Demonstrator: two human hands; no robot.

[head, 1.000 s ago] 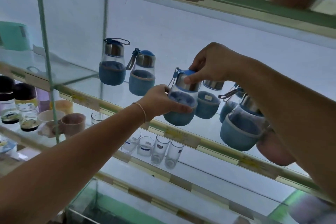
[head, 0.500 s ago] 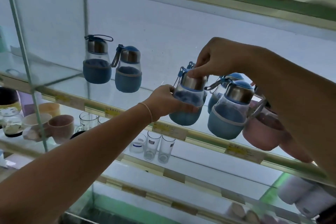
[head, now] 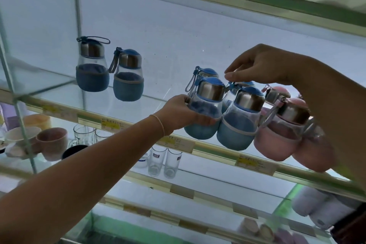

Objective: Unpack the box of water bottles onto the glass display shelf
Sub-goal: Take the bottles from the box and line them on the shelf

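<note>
On the glass display shelf [head: 138,103] my left hand [head: 178,114] grips the body of a blue-sleeved water bottle [head: 210,90] with a steel cap; it stands near the front edge. My right hand [head: 257,65] hovers just above the caps, thumb and forefinger close together with nothing visible between them. A second blue bottle [head: 240,123] touches the held one on its right, and more blue ones stand behind. Two pink bottles [head: 279,136] follow on the right, partly hidden by my right arm. Farther left stand two blue bottles [head: 92,69] apart from the group.
A vertical glass divider [head: 78,25] closes the shelf bay on the left. The shelf below carries cups [head: 52,141], a glass mug [head: 81,132] and clear tumblers [head: 164,161]. Price labels [head: 255,164] line the shelf edges. An upper shelf [head: 257,0] runs overhead.
My right hand has let go of the held bottle's cap and risen slightly. The view has shifted, bringing the pink bottles and lower right shelf into sight. My left hand keeps its grip.
</note>
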